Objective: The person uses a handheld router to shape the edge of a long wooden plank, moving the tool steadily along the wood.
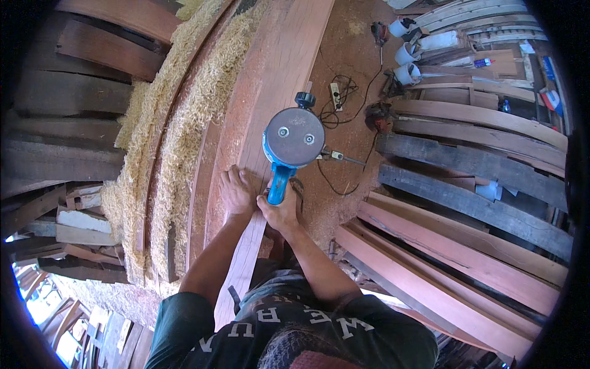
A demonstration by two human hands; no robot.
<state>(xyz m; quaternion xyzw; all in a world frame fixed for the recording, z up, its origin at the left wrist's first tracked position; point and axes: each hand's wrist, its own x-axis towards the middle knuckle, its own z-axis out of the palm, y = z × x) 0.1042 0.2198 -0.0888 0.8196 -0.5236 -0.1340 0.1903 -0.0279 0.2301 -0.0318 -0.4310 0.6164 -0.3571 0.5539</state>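
Note:
A blue-handled power tool [294, 136] with a round dark plate and two screws facing up stands over a long reddish wooden beam [289, 58]. A black knob [305, 99] sticks out at its far end. My right hand [281, 213] is closed around the blue handle at the near end. Just left of it, my left hand [238, 188] lies with fingers stretched out on the wood, holding nothing. The beam runs from the far side down past my body. The tool's underside is hidden.
Curly wood shavings [206, 92] heap along the left. A white power strip [335, 96] with black cords lies on the dusty ground at right. Stacked planks [455, 246] fill the right side, dark boards [67, 101] the left. White pots [407, 54] and power tools sit at far right.

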